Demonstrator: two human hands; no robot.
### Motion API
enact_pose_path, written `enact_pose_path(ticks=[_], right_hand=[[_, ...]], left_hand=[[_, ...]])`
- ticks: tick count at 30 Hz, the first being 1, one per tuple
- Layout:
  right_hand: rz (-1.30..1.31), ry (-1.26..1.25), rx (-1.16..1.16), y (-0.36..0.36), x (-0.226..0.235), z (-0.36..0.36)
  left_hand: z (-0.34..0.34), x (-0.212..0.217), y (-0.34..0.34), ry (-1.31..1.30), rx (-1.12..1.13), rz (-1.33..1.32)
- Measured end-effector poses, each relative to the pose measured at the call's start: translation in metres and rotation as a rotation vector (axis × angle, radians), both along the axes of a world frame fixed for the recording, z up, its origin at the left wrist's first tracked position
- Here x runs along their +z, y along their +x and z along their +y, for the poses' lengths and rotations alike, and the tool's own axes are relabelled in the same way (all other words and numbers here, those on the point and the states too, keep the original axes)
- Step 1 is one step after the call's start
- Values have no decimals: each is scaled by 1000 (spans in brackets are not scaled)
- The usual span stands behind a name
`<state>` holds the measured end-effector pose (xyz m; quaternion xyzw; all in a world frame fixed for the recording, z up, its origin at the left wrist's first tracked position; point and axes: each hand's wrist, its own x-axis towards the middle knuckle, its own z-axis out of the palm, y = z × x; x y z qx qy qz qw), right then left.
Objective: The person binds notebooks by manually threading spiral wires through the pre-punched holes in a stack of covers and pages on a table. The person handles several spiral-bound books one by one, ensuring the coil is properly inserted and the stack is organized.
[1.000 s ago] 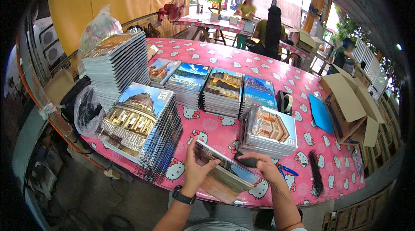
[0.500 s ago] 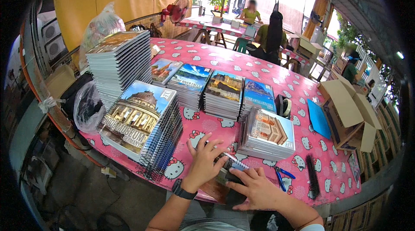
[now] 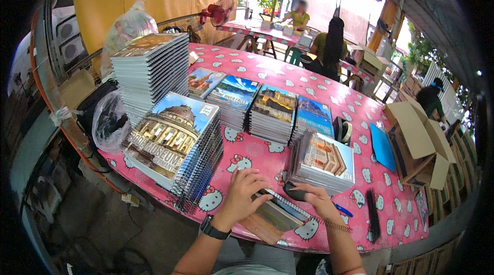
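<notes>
Under the hands, the table (image 3: 288, 77) wears a pink cloth dotted with white cartoon-cat faces. Beyond the left hand (image 3: 246, 192), a spiral notebook stack (image 3: 172, 138) shows a tan domed building under blue sky. A flat blue sheet (image 3: 382, 147) lies beyond the right hand (image 3: 315, 199), by a brown cardboard box (image 3: 417, 138).

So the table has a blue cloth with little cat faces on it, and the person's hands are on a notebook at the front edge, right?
Not quite. The head view shows that the tablecloth is pink, not blue, with little white cat faces. The rest is right: the left hand and the right hand are on a spiral notebook at the front edge.
</notes>
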<state>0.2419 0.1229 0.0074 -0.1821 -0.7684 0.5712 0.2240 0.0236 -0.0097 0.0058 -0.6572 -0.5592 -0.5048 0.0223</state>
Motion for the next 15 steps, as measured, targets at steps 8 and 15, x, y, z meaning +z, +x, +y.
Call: enact_pose_path(ticks=[8,15], right_hand=[[236,-118,77,-13,12,-5],[172,-113,23,-26,10,-7]], left_hand=[[-3,-12,-4,55,113,-331],[2,-33,-3,-43,-60,-770]])
